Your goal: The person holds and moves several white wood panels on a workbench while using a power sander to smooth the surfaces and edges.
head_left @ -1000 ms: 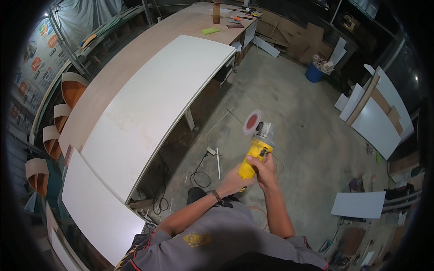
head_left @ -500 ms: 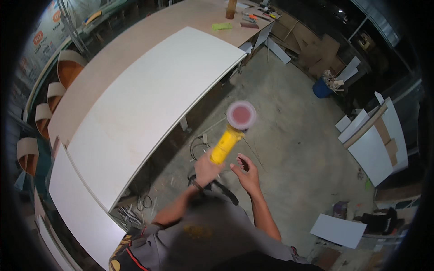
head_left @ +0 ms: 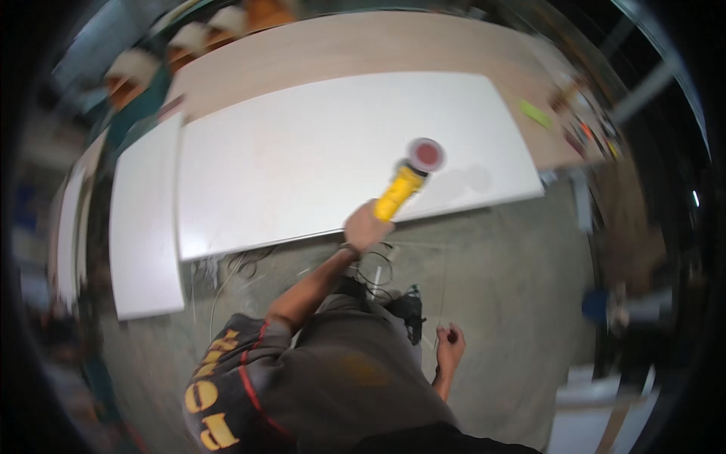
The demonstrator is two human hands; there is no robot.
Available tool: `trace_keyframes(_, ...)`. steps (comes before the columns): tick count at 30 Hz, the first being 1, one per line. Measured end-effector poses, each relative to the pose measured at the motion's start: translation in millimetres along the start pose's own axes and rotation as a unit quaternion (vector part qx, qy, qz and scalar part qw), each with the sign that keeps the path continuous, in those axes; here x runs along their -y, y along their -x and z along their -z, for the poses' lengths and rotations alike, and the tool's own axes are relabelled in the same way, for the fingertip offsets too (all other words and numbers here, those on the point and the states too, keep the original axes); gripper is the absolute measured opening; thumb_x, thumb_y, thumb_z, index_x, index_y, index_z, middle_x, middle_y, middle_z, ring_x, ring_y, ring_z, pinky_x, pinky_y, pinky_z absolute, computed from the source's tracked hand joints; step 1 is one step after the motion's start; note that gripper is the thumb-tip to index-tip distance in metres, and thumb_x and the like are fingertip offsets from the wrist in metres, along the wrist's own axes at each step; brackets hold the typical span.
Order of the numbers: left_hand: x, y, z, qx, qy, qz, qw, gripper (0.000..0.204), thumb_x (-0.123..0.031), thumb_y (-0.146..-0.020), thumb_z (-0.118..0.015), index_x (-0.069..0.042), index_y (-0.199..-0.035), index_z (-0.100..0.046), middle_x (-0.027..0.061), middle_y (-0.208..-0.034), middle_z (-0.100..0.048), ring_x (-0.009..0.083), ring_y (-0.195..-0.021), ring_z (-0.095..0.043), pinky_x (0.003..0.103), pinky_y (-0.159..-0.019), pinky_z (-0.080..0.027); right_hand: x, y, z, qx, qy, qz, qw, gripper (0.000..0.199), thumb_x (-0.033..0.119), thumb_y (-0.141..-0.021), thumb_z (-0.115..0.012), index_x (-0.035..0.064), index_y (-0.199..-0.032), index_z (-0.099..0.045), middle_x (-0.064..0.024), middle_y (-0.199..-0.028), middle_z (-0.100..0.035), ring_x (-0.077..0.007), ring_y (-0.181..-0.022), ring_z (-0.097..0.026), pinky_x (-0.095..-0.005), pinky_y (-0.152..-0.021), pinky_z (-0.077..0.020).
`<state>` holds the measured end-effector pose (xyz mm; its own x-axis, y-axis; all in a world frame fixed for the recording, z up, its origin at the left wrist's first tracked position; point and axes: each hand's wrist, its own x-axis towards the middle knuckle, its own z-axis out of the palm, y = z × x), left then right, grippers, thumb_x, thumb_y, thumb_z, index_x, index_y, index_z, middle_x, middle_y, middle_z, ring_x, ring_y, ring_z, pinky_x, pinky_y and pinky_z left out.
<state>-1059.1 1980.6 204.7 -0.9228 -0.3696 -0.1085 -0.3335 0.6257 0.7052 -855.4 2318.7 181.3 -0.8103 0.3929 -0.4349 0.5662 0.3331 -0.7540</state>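
Note:
My left hand (head_left: 367, 227) is wrapped round the yellow body of an angle grinder (head_left: 398, 194). The grinder carries a round disc (head_left: 426, 154) with a reddish centre and a pale rim, its face turned up toward me. It is held out over the front part of a large white panel (head_left: 325, 151), and a faint shadow falls on the panel to its right. My right hand (head_left: 451, 346) hangs low over the floor, away from the grinder, with fingers loosely curled and apart and nothing visible in them.
The panel lies on a broad brownish table (head_left: 318, 49). A narrower white board (head_left: 147, 219) stands at its left. At the table's right end are a green cloth (head_left: 535, 113) and several small tools. A dark cable (head_left: 376, 268) loops on the floor by my shoe (head_left: 408, 310).
My view has turned left toward the table. The grinder in my left hand has gone from above the floor to over the white panel. My right hand has dropped lower, farther from the grinder.

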Motion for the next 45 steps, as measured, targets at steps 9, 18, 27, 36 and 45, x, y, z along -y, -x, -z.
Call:
trace_keyframes(9,-11.7,-27.2,-41.1,-0.055,0.014,0.126,0.99,0.043,-0.032,-0.075,-0.075,-0.011,-0.11,-0.066,0.0138,-0.1,-0.074,0.0343,-0.096,-0.072,0.047,-0.083,-0.057,47.4,-182.4,40.9,0.141,0.092,0.112,0.979,0.051,0.021,-0.089,-0.079,-0.0054,-0.13,-0.063,-0.0105,-0.108,-0.065,-0.022,-0.097,-0.061,-0.0356,-0.091,-0.0485)
trace_keyframes(18,-36.6,-42.2,-99.5,-0.118,0.045,0.226,0.966,0.047,-0.031,-0.075,-0.074,-0.009,-0.115,-0.062,0.0139,-0.106,-0.072,0.0326,-0.102,-0.069,0.045,-0.088,-0.055,114.9,-406.8,67.2,0.182,0.081,0.244,0.949,0.057,0.022,-0.091,-0.078,-0.0091,-0.135,-0.059,-0.014,-0.113,-0.066,-0.0208,-0.101,-0.062,-0.0344,-0.093,-0.0498)
trace_keyframes(27,-41.1,-48.4,-128.3,-0.182,0.011,0.26,0.948,0.056,-0.035,-0.074,-0.074,-0.009,-0.121,-0.059,0.0132,-0.112,-0.067,0.0324,-0.114,-0.061,0.046,-0.09,-0.054,156.1,-433.7,16.9,0.378,0.141,0.257,0.878,0.053,0.02,-0.091,-0.076,-0.0049,-0.135,-0.06,-0.0154,-0.109,-0.07,-0.0218,-0.1,-0.064,-0.0342,-0.091,-0.0512)
trace_keyframes(36,-55.2,-44.3,-126.6,-0.217,-0.08,0.263,0.937,0.058,-0.044,-0.075,-0.076,-0.01,-0.12,-0.064,0.0142,-0.114,-0.059,0.0317,-0.115,-0.055,0.046,-0.095,-0.046,197.1,-408.8,-33.4,0.515,0.193,0.254,0.796,0.052,0.019,-0.089,-0.078,-0.002,-0.134,-0.062,-0.0167,-0.115,-0.065,-0.0215,-0.104,-0.063,-0.0344,-0.094,-0.0502)
trace_keyframes(45,-46.0,-8.2,-134.8,-0.228,-0.064,0.248,0.94,0.08,-0.05,-0.073,-0.079,-0.009,-0.138,-0.057,0.0152,-0.118,-0.058,0.0333,-0.115,-0.054,0.045,-0.099,-0.047,212.4,-400.6,-52.3,0.522,0.225,0.296,0.768,0.05,0.021,-0.09,-0.078,-0.001,-0.132,-0.063,-0.0123,-0.106,-0.068,-0.0178,-0.095,-0.063,-0.0327,-0.086,-0.0516)
